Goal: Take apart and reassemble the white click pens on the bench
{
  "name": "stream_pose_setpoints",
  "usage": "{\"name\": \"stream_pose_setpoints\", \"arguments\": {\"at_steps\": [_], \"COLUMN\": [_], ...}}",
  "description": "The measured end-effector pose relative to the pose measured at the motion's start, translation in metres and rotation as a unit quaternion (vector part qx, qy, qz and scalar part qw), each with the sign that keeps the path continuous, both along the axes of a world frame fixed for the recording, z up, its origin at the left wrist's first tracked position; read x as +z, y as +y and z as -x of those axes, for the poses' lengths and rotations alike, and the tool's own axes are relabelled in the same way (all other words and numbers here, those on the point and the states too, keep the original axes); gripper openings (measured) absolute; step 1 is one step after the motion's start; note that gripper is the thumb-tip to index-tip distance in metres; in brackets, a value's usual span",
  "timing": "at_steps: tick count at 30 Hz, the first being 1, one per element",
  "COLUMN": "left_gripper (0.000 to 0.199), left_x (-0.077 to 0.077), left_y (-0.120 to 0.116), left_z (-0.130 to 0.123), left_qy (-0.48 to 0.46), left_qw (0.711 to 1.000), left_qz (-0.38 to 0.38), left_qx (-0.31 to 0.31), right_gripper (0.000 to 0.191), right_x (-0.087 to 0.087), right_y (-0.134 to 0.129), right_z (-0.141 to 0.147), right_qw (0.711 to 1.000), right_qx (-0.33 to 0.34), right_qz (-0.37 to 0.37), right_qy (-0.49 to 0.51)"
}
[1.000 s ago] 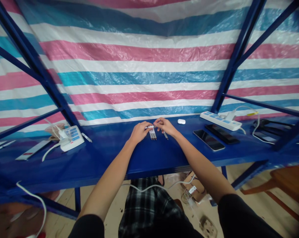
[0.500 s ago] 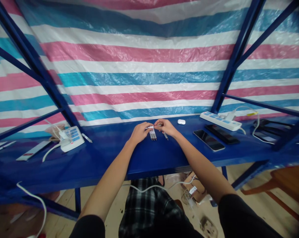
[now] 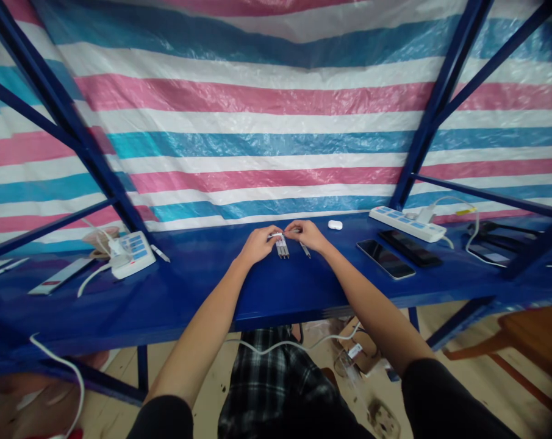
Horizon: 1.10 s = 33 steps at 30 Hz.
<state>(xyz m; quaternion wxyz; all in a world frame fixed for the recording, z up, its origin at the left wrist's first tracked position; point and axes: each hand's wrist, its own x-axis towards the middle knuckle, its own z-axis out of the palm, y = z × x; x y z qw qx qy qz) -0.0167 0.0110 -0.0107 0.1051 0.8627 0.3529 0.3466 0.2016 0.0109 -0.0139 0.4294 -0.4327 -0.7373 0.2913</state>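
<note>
Pinching left hand (image 3: 258,245): narrow grip on a white pen (image 3: 276,235)
Right hand (image 3: 305,235): near its end; grip unclear, cannot tell
Pen row (image 3: 283,249): nearer bench's (image 3: 294,289) back edge
Single pen (image 3: 305,250): just right of the row

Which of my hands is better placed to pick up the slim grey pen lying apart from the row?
Right, most likely. Your right hand is at the far end of the slim grey pen, while your left hand is across the row of slim grey-and-white pens.
</note>
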Motion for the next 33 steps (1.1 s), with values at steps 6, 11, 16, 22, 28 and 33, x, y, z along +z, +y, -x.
{"name": "stream_pose_setpoints", "arguments": {"at_steps": [6, 11, 16, 22, 28, 33], "left_gripper": [0.025, 0.023, 0.024, 0.025, 0.025, 0.026], "left_x": [0.007, 0.012, 0.010, 0.008, 0.007, 0.008], "left_y": [-0.009, -0.014, -0.009, -0.007, -0.005, -0.006], "left_z": [-0.002, 0.001, 0.010, 0.010, 0.011, 0.011], "left_qy": [0.033, 0.055, 0.048, 0.039, 0.030, 0.023], "left_qw": [0.998, 0.992, 0.992, 0.994, 0.994, 0.995], "left_qz": [-0.017, -0.033, -0.034, -0.037, -0.036, -0.035], "left_qx": [0.057, 0.105, 0.108, 0.094, 0.097, 0.096], "right_gripper": [0.029, 0.028, 0.030, 0.025, 0.020, 0.026], "right_x": [0.002, 0.003, 0.003, 0.000, -0.007, -0.006], "right_y": [0.001, 0.003, 0.009, 0.013, 0.022, 0.021], "right_z": [0.000, -0.008, -0.021, -0.026, -0.028, -0.025], "right_qw": [0.999, 0.999, 0.999, 0.999, 0.995, 0.993], "right_qx": [-0.014, -0.022, -0.025, -0.025, -0.042, -0.059], "right_qz": [-0.040, -0.030, -0.011, -0.027, 0.011, 0.022], "right_qy": [0.025, 0.030, 0.023, 0.029, 0.086, 0.102]}}
